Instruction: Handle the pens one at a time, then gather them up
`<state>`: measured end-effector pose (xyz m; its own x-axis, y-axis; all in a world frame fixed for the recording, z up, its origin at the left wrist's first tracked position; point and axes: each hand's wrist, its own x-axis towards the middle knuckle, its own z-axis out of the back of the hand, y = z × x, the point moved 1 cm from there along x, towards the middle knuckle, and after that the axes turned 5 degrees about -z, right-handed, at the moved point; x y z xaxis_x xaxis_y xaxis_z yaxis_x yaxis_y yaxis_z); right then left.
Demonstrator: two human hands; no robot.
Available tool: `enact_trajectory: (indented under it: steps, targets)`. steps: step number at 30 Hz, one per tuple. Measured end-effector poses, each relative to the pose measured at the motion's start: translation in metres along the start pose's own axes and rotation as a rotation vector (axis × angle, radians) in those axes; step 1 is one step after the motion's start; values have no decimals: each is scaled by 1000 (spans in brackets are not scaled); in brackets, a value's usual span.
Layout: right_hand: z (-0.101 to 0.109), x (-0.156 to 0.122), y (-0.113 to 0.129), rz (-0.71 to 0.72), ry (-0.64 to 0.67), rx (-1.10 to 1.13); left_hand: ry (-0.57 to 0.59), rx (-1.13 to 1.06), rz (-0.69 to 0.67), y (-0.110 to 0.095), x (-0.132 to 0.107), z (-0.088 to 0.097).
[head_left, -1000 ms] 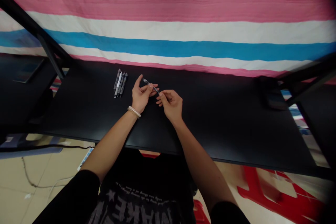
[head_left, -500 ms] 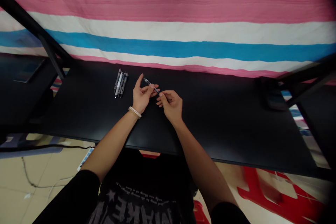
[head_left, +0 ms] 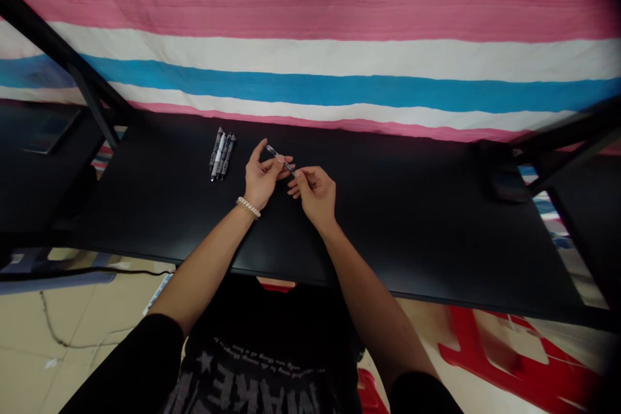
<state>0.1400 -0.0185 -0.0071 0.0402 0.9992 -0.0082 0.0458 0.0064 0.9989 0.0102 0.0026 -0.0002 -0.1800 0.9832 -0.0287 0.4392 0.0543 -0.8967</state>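
Note:
Both my hands hold one slim pen just above a black table. My left hand, with a pale bead bracelet on its wrist, pinches the pen's middle between fingers and thumb. My right hand is closed on the pen's near end with its fingertips. The pen slants from upper left to lower right. A small row of three pens lies flat on the table a little to the left of my left hand.
A pink, white and blue striped cloth hangs right behind the table. Black frame bars slant at left and right. A dark object sits on the table's right side. A red plastic stool stands on the floor below.
Almost nothing differs: both hands keep their grip on the pen, and the view has shifted only very slightly.

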Motion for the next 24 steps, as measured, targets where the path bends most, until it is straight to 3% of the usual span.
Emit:
enact_trajectory:
  steps: [8, 14, 20, 24]
  targets:
    - [2, 6, -1, -89, 77, 78, -2, -64, 32, 3, 3, 2]
    - [3, 3, -6, 2, 71, 51, -65, -86, 8, 1, 5, 5]
    - [8, 1, -9, 157, -63, -163, -81, -47, -11, 2, 6, 6]
    - [7, -1, -5, 111, -28, -149, -66, -62, 0, 2, 4, 4]
